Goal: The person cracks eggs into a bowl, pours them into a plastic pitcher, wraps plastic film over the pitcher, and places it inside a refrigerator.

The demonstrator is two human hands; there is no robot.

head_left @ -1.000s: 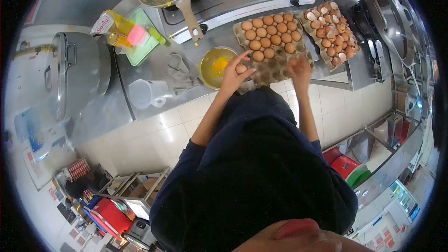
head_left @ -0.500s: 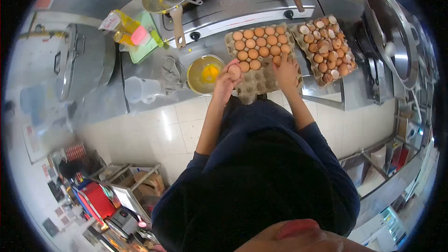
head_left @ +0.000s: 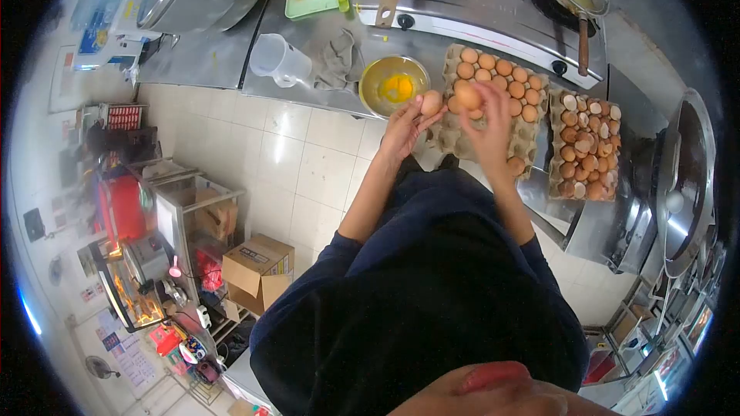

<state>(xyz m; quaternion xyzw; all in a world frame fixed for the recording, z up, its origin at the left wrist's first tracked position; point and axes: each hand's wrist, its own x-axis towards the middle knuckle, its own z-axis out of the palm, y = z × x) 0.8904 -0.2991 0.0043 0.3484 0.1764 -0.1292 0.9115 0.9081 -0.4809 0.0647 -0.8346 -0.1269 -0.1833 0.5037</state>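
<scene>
Two eggs (head_left: 432, 104) (head_left: 467, 95), right of bowl (head_left: 373, 82)
Left hand (head_left: 402, 132): fingers are grasping nearer egg; right hand (head_left: 495, 122): fingers are pinching farther egg, over tray (head_left: 524, 135)

From here I count two hands near centre, the left hand (head_left: 405, 132) and right hand (head_left: 493, 129), with one egg (head_left: 432, 103) and a second egg (head_left: 467, 95) held. Upper centre: one bowl (head_left: 373, 91), one jug (head_left: 279, 62), one cloth (head_left: 334, 62). Upper right: two stove knobs (head_left: 559, 68). Right of centre: two cartons (head_left: 462, 139).

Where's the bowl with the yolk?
Head view, upper middle: the bowl sits right of the grey cloth and left of the whole-egg tray, just beyond the left hand.
</scene>
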